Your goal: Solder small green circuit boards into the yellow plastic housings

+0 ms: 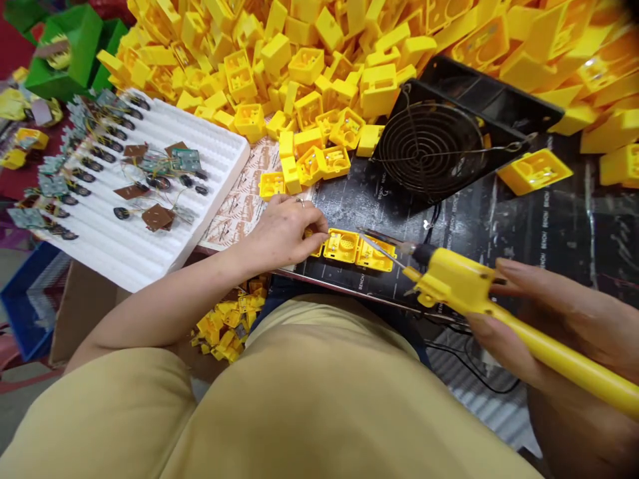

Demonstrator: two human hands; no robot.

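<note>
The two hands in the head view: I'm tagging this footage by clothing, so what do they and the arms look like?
The left hand is ungloved, with a thin ring on one finger. The left forearm is bare below a plain, dull-yellow short sleeve. The right hand is ungloved too, but blurred; its sleeve is not visible.

Count from where I'm standing: yellow housings (341,247) in the centre row, three, I think; fingers half hide the leftmost. Off that row: one soldering gun (462,281) between 3 and 4 o'clock, one black fan (424,146) at 1, one white foam tray (124,246) between 9 and 10, one blue crate (20,283) between 8 and 9.
</note>
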